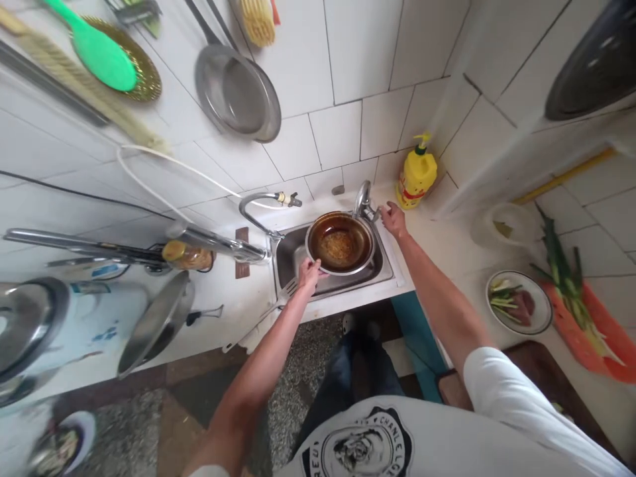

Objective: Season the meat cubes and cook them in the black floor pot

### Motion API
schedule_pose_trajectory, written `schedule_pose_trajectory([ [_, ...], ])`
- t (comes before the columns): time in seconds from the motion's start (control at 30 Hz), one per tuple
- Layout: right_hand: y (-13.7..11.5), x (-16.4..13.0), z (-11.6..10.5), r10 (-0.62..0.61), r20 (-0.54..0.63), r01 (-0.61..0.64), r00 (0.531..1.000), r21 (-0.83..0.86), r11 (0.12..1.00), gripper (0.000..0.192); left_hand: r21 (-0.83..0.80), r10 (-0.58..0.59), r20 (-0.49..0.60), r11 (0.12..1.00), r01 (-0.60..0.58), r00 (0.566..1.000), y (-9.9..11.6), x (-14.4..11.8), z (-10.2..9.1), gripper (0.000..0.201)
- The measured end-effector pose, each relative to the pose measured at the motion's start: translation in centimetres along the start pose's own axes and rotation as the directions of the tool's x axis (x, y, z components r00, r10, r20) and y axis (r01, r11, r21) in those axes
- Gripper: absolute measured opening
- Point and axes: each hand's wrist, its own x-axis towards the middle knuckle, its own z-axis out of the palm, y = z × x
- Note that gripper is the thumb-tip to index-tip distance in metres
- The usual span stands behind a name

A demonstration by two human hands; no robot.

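A round metal pan (340, 244), browned on the inside, is held over the sink (330, 286) beneath the chrome faucet (364, 197). My left hand (309, 275) grips its near-left rim, with the thumb on top. To the right of the pan, my right hand (394, 220) has its fingers closed at the faucet's lever. I cannot make out running water. A slotted metal spatula (288, 290) lies across the sink's left front edge, just below my left hand.
A second curved spout (258, 199) rises at the sink's left. A yellow pump bottle (417, 173) stands behind my right hand. To the right are a plate of cut food (519, 326) and an orange basket of scallions (616, 324). A wok (156, 324) leans at left; strainers (238, 89) hang above.
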Motion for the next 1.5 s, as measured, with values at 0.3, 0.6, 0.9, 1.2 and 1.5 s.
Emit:
schedule_pose_trajectory([
  [0.3,0.6,0.2,0.1,-0.061,0.098,0.073,0.993,-0.131,0.989,0.075,-0.043,-0.076,-0.016,0.996,0.076,0.997,-0.6,0.6,0.7,0.052],
  [0.6,2.3,-1.5,0.4,-0.04,0.094,0.031,0.995,0.095,0.995,0.083,-0.091,-0.115,-0.08,0.99,0.108,0.99,-2.5,0.5,1.0,0.043],
  [0.9,3.6,-1.5,0.9,-0.007,0.092,-0.007,0.996,0.151,0.989,0.086,-0.139,-0.15,-0.04,0.98,0.144,0.988,-4.9,-0.1,1.2,0.044],
  [1.2,3.1,-1.7,0.8,0.029,0.104,-0.049,0.994,0.191,0.98,0.089,-0.186,-0.216,0.054,0.957,0.223,0.975,-6.9,-0.7,1.1,0.043],
  [1.5,3.3,-1.7,0.7,0.044,0.104,-0.062,0.994,0.178,0.982,0.086,-0.215,-0.215,0.1,0.949,0.232,0.971,-8.0,-0.5,2.2,0.044],
])
